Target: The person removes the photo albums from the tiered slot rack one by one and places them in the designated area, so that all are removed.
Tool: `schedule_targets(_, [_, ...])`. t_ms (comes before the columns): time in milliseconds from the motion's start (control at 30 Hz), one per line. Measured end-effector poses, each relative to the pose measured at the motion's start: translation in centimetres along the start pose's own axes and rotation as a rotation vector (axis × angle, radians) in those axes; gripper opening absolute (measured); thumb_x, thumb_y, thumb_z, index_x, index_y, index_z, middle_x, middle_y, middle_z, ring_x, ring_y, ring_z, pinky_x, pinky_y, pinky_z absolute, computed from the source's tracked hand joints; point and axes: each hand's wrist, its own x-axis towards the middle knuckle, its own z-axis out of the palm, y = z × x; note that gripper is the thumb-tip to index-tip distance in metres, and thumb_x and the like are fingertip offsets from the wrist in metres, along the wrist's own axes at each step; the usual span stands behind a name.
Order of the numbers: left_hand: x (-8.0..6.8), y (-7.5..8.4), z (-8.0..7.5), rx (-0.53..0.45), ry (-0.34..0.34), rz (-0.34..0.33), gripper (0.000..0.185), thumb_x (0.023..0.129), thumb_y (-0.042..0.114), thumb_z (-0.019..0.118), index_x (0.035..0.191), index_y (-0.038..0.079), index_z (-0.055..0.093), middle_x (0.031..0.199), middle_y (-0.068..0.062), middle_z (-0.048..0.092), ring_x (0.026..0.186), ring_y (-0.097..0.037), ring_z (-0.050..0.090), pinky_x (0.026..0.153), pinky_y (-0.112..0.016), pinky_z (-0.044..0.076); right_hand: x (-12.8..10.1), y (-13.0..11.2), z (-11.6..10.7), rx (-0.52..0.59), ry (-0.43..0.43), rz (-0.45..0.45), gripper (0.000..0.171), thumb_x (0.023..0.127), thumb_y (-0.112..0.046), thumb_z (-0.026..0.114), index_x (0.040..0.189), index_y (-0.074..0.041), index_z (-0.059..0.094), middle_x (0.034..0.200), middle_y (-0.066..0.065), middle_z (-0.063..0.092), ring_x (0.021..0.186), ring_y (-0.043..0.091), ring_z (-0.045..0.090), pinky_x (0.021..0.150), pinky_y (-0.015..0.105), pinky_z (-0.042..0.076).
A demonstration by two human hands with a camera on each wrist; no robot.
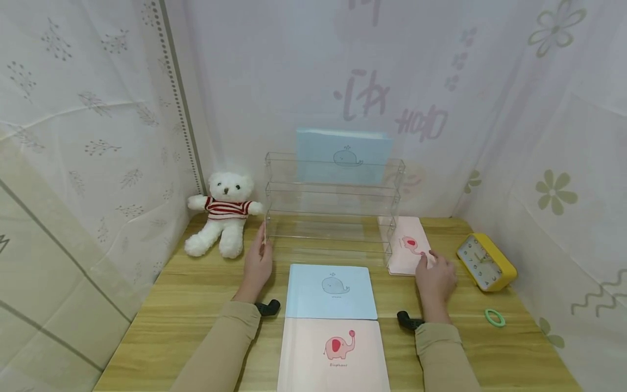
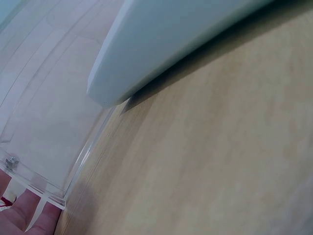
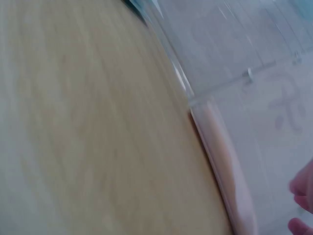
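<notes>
My left hand (image 1: 257, 267) grips the left side panel of a clear acrylic rack (image 1: 333, 198), its thumb by the front edge and its fingers outside; the left wrist view shows those fingers (image 2: 22, 210) by the panel's bottom corner. At the rack's right end lies a pink elephant notebook (image 1: 404, 256). My right hand (image 1: 436, 277) hovers by that notebook's right edge, fingers loosely bent and holding nothing. In the right wrist view its fingertips (image 3: 303, 188) show apart from the pink notebook (image 3: 220, 142). A blue whale notebook (image 1: 313, 144) stands upright at the rack's top tier.
In front of the rack lie another blue whale notebook (image 1: 308, 296) and, nearer, a pink elephant one (image 1: 313, 375). A white teddy bear (image 1: 227, 212) sits left of the rack. On the right are a yellow alarm clock (image 1: 499, 261) and a green ring (image 1: 495, 318).
</notes>
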Motion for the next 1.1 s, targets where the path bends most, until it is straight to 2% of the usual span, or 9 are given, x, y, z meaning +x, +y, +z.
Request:
schedule_targets(133, [0.0, 0.0, 0.0, 0.004, -0.001, -0.006, 0.065, 0.119, 0.017, 0.044, 0.176, 0.039, 0.023, 0.184, -0.003, 0.027, 0.165, -0.038, 0.036, 0.13, -0.061, 0.042, 0.2, -2.5, -0.2, 0.155, 0.041, -0.076, 0.042, 0.11, -0.031, 0.059, 0.14, -0.004, 0.07, 0.151, 0.03, 0.056, 0.144, 0.051, 0.049, 0.122, 0.067, 0.038])
schedule_targets(300, [0.0, 0.0, 0.0, 0.022, 0.002, 0.003, 0.065, 0.118, 0.016, 0.044, 0.177, 0.033, 0.024, 0.183, -0.003, 0.028, 0.164, -0.039, 0.038, 0.129, -0.062, 0.042, 1.2, -7.7, -1.5, 0.324, 0.105, -0.292, 0.036, 0.111, -0.024, 0.062, 0.134, 0.001, 0.071, 0.139, 0.028, 0.061, 0.132, 0.046, 0.056, 0.116, 0.061, 0.045])
schedule_targets(400, [0.0, 0.0, 0.0, 0.026, 0.004, 0.005, 0.064, 0.118, 0.016, 0.044, 0.178, 0.031, 0.024, 0.183, -0.005, 0.028, 0.163, -0.04, 0.039, 0.128, -0.063, 0.043, 1.6, -11.6, -2.9, 0.348, 0.104, -0.402, 0.036, 0.111, -0.027, 0.063, 0.135, -0.001, 0.072, 0.138, 0.026, 0.063, 0.135, 0.043, 0.057, 0.118, 0.061, 0.045])
schedule_targets(500, [0.0, -0.1, 0.0, 0.027, 0.005, 0.002, 0.064, 0.118, 0.018, 0.044, 0.177, 0.034, 0.024, 0.183, -0.006, 0.029, 0.163, -0.039, 0.04, 0.128, -0.061, 0.044, 1.9, -15.6, -4.2, 0.354, 0.043, -0.497, 0.04, 0.11, -0.031, 0.064, 0.139, -0.004, 0.07, 0.142, 0.023, 0.063, 0.141, 0.04, 0.056, 0.122, 0.062, 0.043])
schedule_targets(667, [0.1, 0.0, -0.1, 0.025, 0.008, 0.011, 0.063, 0.118, 0.019, 0.044, 0.177, 0.035, 0.025, 0.182, -0.007, 0.032, 0.162, -0.04, 0.042, 0.127, -0.062, 0.045, 3.4, -21.6, -5.1, 0.299, -0.036, -0.733, 0.049, 0.107, -0.029, 0.071, 0.147, -0.004, 0.064, 0.15, 0.022, 0.058, 0.144, 0.039, 0.053, 0.123, 0.061, 0.045])
schedule_targets(800, [0.1, 0.1, -0.1, 0.021, 0.013, 0.015, 0.065, 0.118, 0.016, 0.045, 0.177, 0.033, 0.025, 0.182, -0.01, 0.032, 0.16, -0.042, 0.043, 0.126, -0.064, 0.046, 4.7, -25.5, -5.0, 0.181, -0.087, -0.878, 0.058, 0.105, -0.031, 0.074, 0.154, -0.004, 0.059, 0.159, 0.021, 0.054, 0.151, 0.04, 0.05, 0.126, 0.059, 0.045])
schedule_targets(900, [0.0, 0.2, -0.1, 0.02, 0.012, 0.002, 0.065, 0.118, 0.015, 0.045, 0.177, 0.035, 0.025, 0.182, -0.01, 0.032, 0.16, -0.043, 0.044, 0.125, -0.064, 0.046, 5.3, -27.7, -4.7, 0.093, -0.116, -0.969, 0.061, 0.105, -0.032, 0.075, 0.157, -0.006, 0.057, 0.163, 0.02, 0.052, 0.154, 0.042, 0.047, 0.13, 0.058, 0.04])
schedule_targets(1033, [-0.1, 0.3, -0.1, 0.028, 0.013, -0.013, 0.065, 0.118, 0.016, 0.045, 0.177, 0.036, 0.026, 0.181, -0.011, 0.034, 0.157, -0.044, 0.048, 0.123, -0.065, 0.047, 5.9, -29.6, -4.0, 0.041, -0.115, -1.096, 0.062, 0.104, -0.029, 0.077, 0.157, -0.002, 0.056, 0.16, 0.022, 0.055, 0.156, 0.045, 0.045, 0.138, 0.054, 0.029])
schedule_targets(1100, [-0.1, 0.3, 0.0, 0.025, 0.015, -0.014, 0.064, 0.118, 0.016, 0.045, 0.176, 0.036, 0.027, 0.18, -0.011, 0.035, 0.156, -0.044, 0.049, 0.123, -0.065, 0.048, 6.3, -30.3, -3.7, 0.001, -0.106, -1.127, 0.063, 0.105, -0.03, 0.076, 0.157, -0.002, 0.056, 0.158, 0.022, 0.058, 0.156, 0.047, 0.044, 0.14, 0.055, 0.024])
